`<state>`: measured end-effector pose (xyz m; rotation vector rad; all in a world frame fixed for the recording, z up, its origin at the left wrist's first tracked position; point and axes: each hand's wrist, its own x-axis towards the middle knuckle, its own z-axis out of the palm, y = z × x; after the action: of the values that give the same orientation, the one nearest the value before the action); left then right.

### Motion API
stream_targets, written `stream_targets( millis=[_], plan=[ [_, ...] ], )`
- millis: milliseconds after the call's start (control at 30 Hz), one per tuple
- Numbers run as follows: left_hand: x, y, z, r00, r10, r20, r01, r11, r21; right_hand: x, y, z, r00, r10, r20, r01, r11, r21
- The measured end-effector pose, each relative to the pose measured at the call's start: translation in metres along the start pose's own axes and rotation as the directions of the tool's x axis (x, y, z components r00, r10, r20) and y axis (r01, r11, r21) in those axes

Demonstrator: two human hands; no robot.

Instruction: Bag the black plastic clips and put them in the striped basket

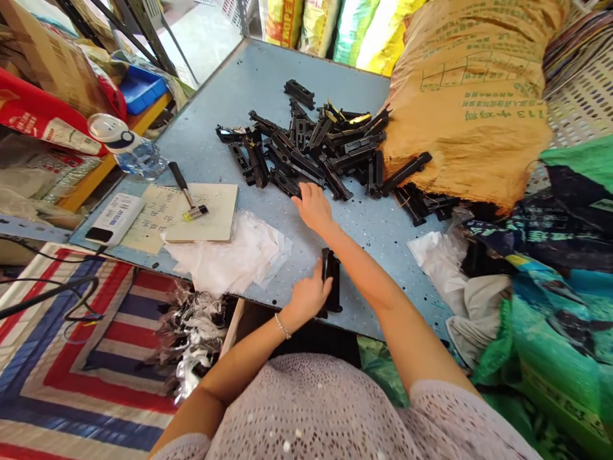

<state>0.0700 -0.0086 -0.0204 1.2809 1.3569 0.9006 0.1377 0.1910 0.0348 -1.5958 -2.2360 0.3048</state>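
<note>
Near the table's front edge, my left hand [309, 291] is closed on a long black plastic part [333, 281], with index finger and thumb against its left side. The part lies on the blue-grey table, pointing away from me. Farther forward, my right hand [315, 206] is at the near edge of a pile of similar black plastic parts [306, 150]. Its thumb stands apart from the fingers, and I see nothing held in it. The fingertips are close to the nearest parts; whether they touch is hard to see.
A large orange woven sack [469, 102] stands at the right, with black parts at its mouth. On the left are a hammer [184, 185] on a notebook [218, 214], white plastic bags [234, 252], a white box [115, 219] and a water bottle [136, 153].
</note>
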Motion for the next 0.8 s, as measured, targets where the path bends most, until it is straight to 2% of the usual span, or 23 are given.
stream_targets(
  millis=[67,133,200,233,333,400,433,500,567,633,700,767,800],
  plan=[
    [0.005,-0.005,0.002,0.999,0.048,-0.015,-0.046,0.994,0.103,0.029,0.000,0.013,0.996,0.048,0.074,-0.044,0.997,-0.058],
    [0.020,-0.005,-0.016,0.996,0.066,-0.052,-0.065,0.997,0.029,0.026,-0.002,0.016,0.982,0.125,0.142,-0.125,0.992,-0.006],
    [0.041,0.000,-0.043,0.990,0.031,-0.136,-0.050,0.988,-0.146,-0.006,-0.005,0.011,0.966,0.169,0.196,-0.200,0.968,0.151],
    [0.052,0.005,-0.057,0.985,-0.007,-0.172,-0.038,0.966,-0.255,-0.030,-0.007,0.005,0.961,0.153,0.228,-0.210,0.946,0.248],
    [0.070,0.025,-0.083,0.968,-0.148,-0.205,0.006,0.824,-0.567,-0.098,-0.015,-0.018,0.964,-0.027,0.266,-0.096,0.894,0.438],
    [0.066,0.038,-0.084,0.970,-0.201,-0.137,0.059,0.742,-0.668,-0.121,-0.018,-0.031,0.982,-0.080,0.170,0.006,0.916,0.400],
    [0.060,0.044,-0.080,0.975,-0.211,-0.074,0.103,0.718,-0.688,-0.123,-0.018,-0.035,0.992,-0.088,0.091,0.052,0.940,0.336],
    [0.046,0.053,-0.069,0.971,-0.218,0.095,0.218,0.657,-0.721,-0.110,-0.014,-0.039,0.992,-0.119,-0.044,0.124,0.979,0.161],
    [0.034,0.059,-0.057,0.946,-0.225,0.233,0.322,0.573,-0.753,-0.090,-0.008,-0.038,0.986,-0.156,-0.057,0.157,0.988,0.010],
    [0.029,0.063,-0.050,0.934,-0.248,0.256,0.350,0.510,-0.786,-0.081,-0.004,-0.036,0.991,-0.116,-0.060,0.113,0.992,-0.061],
    [0.032,0.065,-0.051,0.934,-0.288,0.213,0.332,0.475,-0.815,-0.091,-0.004,-0.034,0.988,-0.102,-0.113,0.097,0.994,-0.047],
    [0.039,0.067,-0.057,0.921,-0.337,0.194,0.341,0.457,-0.822,-0.117,-0.008,-0.032,0.958,-0.252,-0.139,0.255,0.967,0.000],
    [0.043,0.067,-0.061,0.913,-0.359,0.196,0.354,0.453,-0.818,-0.132,-0.010,-0.031,0.925,-0.356,-0.133,0.361,0.932,0.020]
  ],
)
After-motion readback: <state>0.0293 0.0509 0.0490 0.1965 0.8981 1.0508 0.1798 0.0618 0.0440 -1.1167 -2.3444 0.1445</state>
